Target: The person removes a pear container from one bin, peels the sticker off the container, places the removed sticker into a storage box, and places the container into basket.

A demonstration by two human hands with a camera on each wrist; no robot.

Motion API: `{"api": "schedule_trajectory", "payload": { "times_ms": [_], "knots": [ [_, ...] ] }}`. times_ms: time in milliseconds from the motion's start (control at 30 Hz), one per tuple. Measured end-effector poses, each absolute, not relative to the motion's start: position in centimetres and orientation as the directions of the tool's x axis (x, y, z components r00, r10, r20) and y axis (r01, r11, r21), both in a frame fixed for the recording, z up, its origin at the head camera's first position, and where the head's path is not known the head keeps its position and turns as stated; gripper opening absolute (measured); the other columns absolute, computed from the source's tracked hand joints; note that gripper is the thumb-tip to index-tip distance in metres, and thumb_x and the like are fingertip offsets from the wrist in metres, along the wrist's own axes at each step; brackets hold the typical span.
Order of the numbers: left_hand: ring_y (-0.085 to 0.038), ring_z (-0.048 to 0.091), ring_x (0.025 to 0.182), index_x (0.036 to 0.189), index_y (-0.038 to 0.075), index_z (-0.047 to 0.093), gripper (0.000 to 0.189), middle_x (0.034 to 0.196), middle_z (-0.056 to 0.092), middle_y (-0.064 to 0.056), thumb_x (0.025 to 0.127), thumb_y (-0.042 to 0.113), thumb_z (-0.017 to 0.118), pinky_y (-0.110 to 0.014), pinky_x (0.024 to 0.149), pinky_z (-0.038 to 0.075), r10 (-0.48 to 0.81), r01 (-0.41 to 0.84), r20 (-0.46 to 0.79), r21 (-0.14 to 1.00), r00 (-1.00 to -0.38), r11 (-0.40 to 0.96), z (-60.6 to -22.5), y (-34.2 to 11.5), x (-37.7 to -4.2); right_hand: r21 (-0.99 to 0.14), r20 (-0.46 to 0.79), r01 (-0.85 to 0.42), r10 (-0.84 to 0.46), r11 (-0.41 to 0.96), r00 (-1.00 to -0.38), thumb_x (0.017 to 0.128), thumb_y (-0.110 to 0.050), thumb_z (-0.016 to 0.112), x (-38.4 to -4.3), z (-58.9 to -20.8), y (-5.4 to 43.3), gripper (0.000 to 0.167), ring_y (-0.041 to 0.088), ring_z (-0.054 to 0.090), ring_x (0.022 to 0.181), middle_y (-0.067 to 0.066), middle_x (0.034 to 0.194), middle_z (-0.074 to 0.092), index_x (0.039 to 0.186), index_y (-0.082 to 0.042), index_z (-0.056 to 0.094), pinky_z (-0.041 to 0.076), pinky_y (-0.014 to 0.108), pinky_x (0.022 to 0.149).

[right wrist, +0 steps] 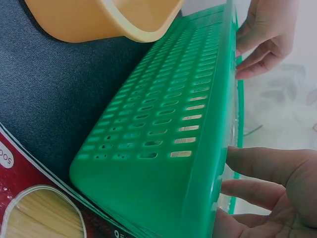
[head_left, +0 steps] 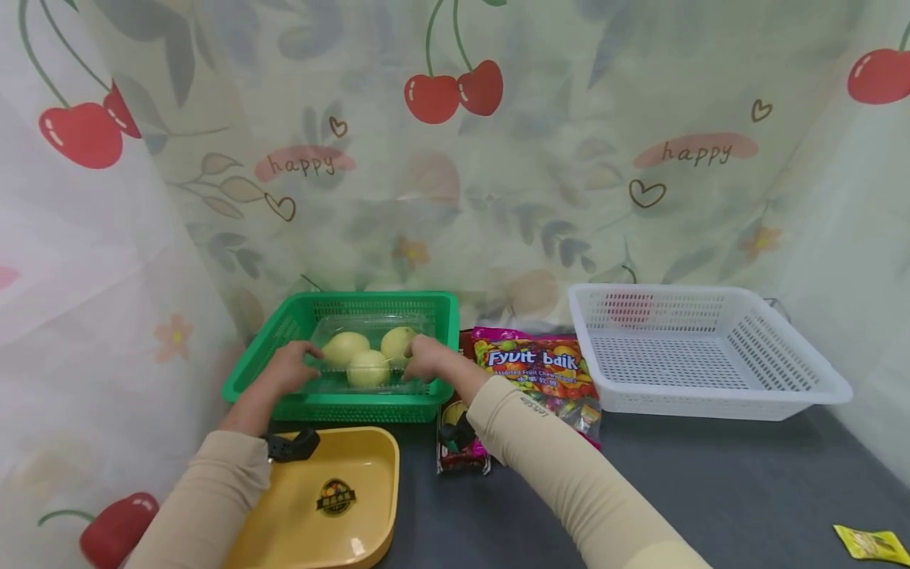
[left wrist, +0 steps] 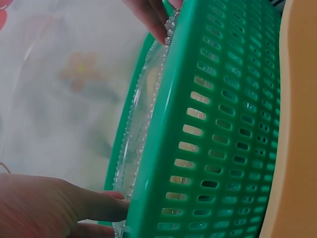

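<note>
A clear plastic box (head_left: pixel 370 322) with pale yellow-green round fruits (head_left: pixel 345 348) inside sits in the green basket (head_left: pixel 355 409). My left hand (head_left: pixel 290 370) grips the box's left end, thumb and fingers at its edge. At the opposite end my right hand (head_left: pixel 431 359) holds it with bent fingers. In the left wrist view the box's ridged edge (left wrist: pixel 146 134) shows just above the basket's rim. The right wrist view has the thumb and fingers of my right hand (right wrist: pixel 277 193) at the rim; the basket wall partly hides the box.
In front of the green basket stands a yellow tray (head_left: pixel 380 482). To its right lie a candy bag (head_left: pixel 533 367) and a dark red packet (head_left: pixel 448 462), partly covered. A white basket (head_left: pixel 697 401) stands at the right. One small yellow packet (head_left: pixel 870 544) lies near the front right.
</note>
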State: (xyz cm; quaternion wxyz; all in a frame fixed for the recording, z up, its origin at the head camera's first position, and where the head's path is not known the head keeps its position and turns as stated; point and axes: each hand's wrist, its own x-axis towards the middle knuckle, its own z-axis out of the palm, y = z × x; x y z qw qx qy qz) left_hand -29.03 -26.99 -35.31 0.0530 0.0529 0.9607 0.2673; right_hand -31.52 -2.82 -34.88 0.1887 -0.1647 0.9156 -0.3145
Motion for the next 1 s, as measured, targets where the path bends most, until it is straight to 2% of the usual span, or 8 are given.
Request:
{"api": "schedule_trajectory", "payload": {
  "times_ms": [267, 400, 633, 700, 800, 933, 967, 1000],
  "knots": [
    [-0.041, 0.054, 0.099, 0.123, -0.010, 0.049, 0.039, 0.130, 0.044, -0.035, 0.090, 0.008, 0.057, -0.040, 0.071, 0.045, 0.145, 0.086, -0.096, 0.458, -0.985, 0.885, -35.5, -26.5, -28.6, -0.634, -0.209, -0.230, -0.450, 0.738, -0.868, 0.088, -0.014, 0.064, -31.2, -34.9, -2.1, 0.053, 0.030, 0.046, 0.126, 0.016, 0.139, 0.047, 0.135, 0.001, 0.046, 0.045, 0.040, 0.099],
    [-0.047, 0.047, 0.113, 0.126, -0.009, 0.047, 0.044, 0.132, 0.042, -0.034, 0.093, 0.018, 0.055, -0.046, 0.078, 0.046, 0.142, 0.085, -0.086, 0.473, -0.986, 0.877, -35.5, -26.6, -28.2, -0.642, -0.202, -0.248, -0.473, 0.725, -0.858, 0.087, -0.017, 0.064, -31.0, -34.6, -1.4, 0.054, 0.029, 0.043, 0.129, 0.015, 0.139, 0.047, 0.135, 0.000, 0.046, 0.043, 0.040, 0.101],
    [-0.049, 0.040, 0.122, 0.132, -0.006, 0.042, 0.050, 0.137, 0.039, -0.032, 0.095, 0.026, 0.052, -0.055, 0.089, 0.043, 0.144, 0.121, -0.007, 0.501, -0.990, 0.857, -34.8, -26.5, -27.0, -0.666, -0.155, -0.297, -0.516, 0.685, -0.843, 0.086, -0.022, 0.066, -30.6, -33.8, 0.7, 0.056, 0.028, 0.039, 0.133, 0.013, 0.142, 0.045, 0.135, -0.004, 0.047, 0.043, 0.040, 0.102],
    [-0.049, 0.041, 0.121, 0.137, -0.006, 0.034, 0.056, 0.138, 0.037, -0.033, 0.095, 0.027, 0.052, -0.056, 0.090, 0.043, 0.141, 0.137, 0.029, 0.495, -0.990, 0.858, -34.6, -26.3, -26.6, -0.666, -0.135, -0.314, -0.523, 0.676, -0.842, 0.086, -0.024, 0.067, -30.4, -33.7, 1.4, 0.055, 0.025, 0.048, 0.124, 0.012, 0.141, 0.046, 0.135, -0.006, 0.049, 0.048, 0.035, 0.092],
    [-0.048, 0.049, 0.112, 0.144, -0.004, 0.019, 0.068, 0.140, 0.034, -0.033, 0.094, 0.028, 0.053, -0.051, 0.079, 0.048, 0.121, 0.147, 0.085, 0.479, -0.989, 0.865, -34.3, -25.9, -25.9, -0.661, -0.113, -0.333, -0.528, 0.673, -0.842, 0.085, -0.027, 0.067, -29.8, -33.0, 2.4, 0.054, 0.024, 0.056, 0.105, 0.010, 0.140, 0.048, 0.133, -0.010, 0.051, 0.049, 0.033, 0.078],
    [-0.040, 0.060, 0.088, 0.146, 0.000, 0.013, 0.074, 0.136, 0.041, -0.032, 0.093, 0.026, 0.056, -0.040, 0.056, 0.047, 0.101, 0.164, 0.166, 0.424, -0.981, 0.891, -33.8, -24.9, -24.9, -0.629, -0.096, -0.366, -0.536, 0.686, -0.839, 0.086, -0.031, 0.066, -28.6, -32.0, 3.9, 0.054, 0.030, 0.057, 0.106, 0.012, 0.133, 0.053, 0.135, -0.015, 0.050, 0.051, 0.038, 0.083],
    [-0.038, 0.061, 0.083, 0.146, 0.000, 0.014, 0.074, 0.130, 0.047, -0.032, 0.092, 0.026, 0.057, -0.042, 0.059, 0.048, 0.105, 0.176, 0.193, 0.400, -0.976, 0.900, -33.8, -24.7, -24.6, -0.616, -0.094, -0.378, -0.541, 0.691, -0.836, 0.086, -0.031, 0.065, -28.4, -31.9, 4.3, 0.055, 0.034, 0.057, 0.104, 0.015, 0.127, 0.057, 0.136, -0.015, 0.048, 0.051, 0.041, 0.085],
    [-0.036, 0.061, 0.078, 0.146, 0.000, 0.016, 0.074, 0.122, 0.053, -0.030, 0.092, 0.025, 0.058, -0.045, 0.064, 0.050, 0.110, 0.186, 0.217, 0.372, -0.970, 0.909, -33.7, -24.4, -24.4, -0.598, -0.084, -0.394, -0.544, 0.698, -0.835, 0.087, -0.032, 0.065, -28.1, -31.8, 4.9, 0.056, 0.034, 0.054, 0.114, 0.016, 0.128, 0.056, 0.137, -0.015, 0.047, 0.049, 0.042, 0.091]
  ]
}}
